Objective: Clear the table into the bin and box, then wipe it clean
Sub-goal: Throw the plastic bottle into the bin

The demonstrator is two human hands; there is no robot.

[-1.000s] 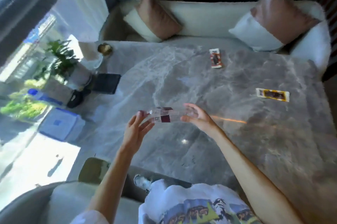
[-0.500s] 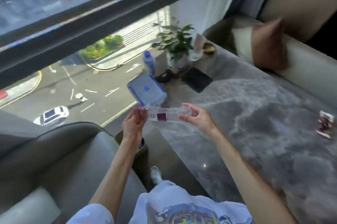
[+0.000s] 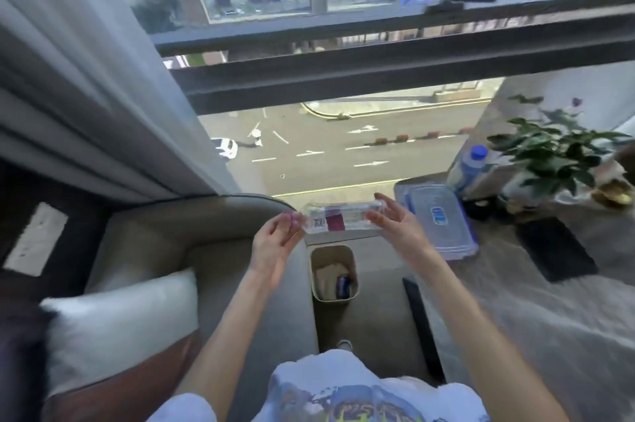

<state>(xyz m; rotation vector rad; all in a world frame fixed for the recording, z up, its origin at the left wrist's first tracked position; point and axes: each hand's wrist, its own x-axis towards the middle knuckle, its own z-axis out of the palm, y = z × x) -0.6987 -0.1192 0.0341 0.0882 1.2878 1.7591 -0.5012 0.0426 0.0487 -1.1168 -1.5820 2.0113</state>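
A clear plastic bottle (image 3: 343, 219) with a dark red label lies level in the air between both hands. My left hand (image 3: 273, 246) pinches its pink-capped end. My right hand (image 3: 395, 229) grips its base. Directly below the bottle a beige bin (image 3: 354, 270) stands on the floor between the sofa and the table, with some rubbish inside. A clear storage box with a blue-rimmed lid (image 3: 436, 218) sits on the grey marble table (image 3: 536, 325) at the right, just beyond my right hand.
A blue-capped bottle (image 3: 469, 167), a potted plant (image 3: 556, 153), a black pad (image 3: 556, 253) and a small gold dish (image 3: 615, 194) stand on the table's window end. A beige sofa with a white cushion (image 3: 117, 322) fills the left. A large window lies ahead.
My view has swung left from the table to the window and the bin. Both hands carried the bottle along, and it now hangs above the bin. The wrappers on the table have left view.
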